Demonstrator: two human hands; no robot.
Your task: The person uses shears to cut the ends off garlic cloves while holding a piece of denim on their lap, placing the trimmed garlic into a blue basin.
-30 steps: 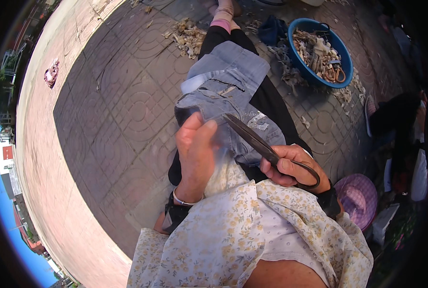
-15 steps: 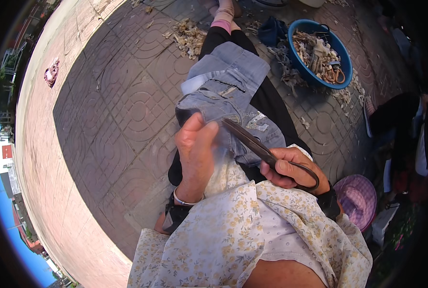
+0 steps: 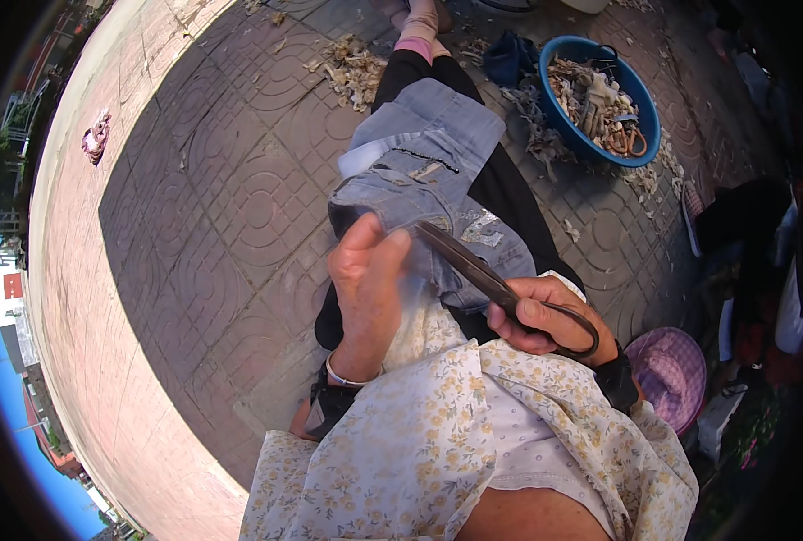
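My right hand (image 3: 546,316) grips dark metal scissors (image 3: 474,270), its fingers around the looped handles. The scissors' blades lie together and point up and left, their tips close to the fingers of my left hand (image 3: 365,279). That left hand is closed, thumb against bent fingers. A hazy patch beside it is blurred, and I cannot make out what the fingers hold. Beneath both hands, faded blue denim (image 3: 419,180) is spread over my outstretched black-trousered legs. It carries a dark beaded line and a sparkly patch.
A blue basin (image 3: 546,99) of pale scraps and a glove stands beyond my legs at right. Scraps (image 3: 352,74) lie heaped on the paving (image 3: 230,207). A pink checked hat (image 3: 667,379) rests by my right elbow. Another person's dark clothing (image 3: 748,221) shows at right.
Both hands, the scissors and the denim keep practically the same places. At the right edge, the other person's dark clothing has shifted slightly.
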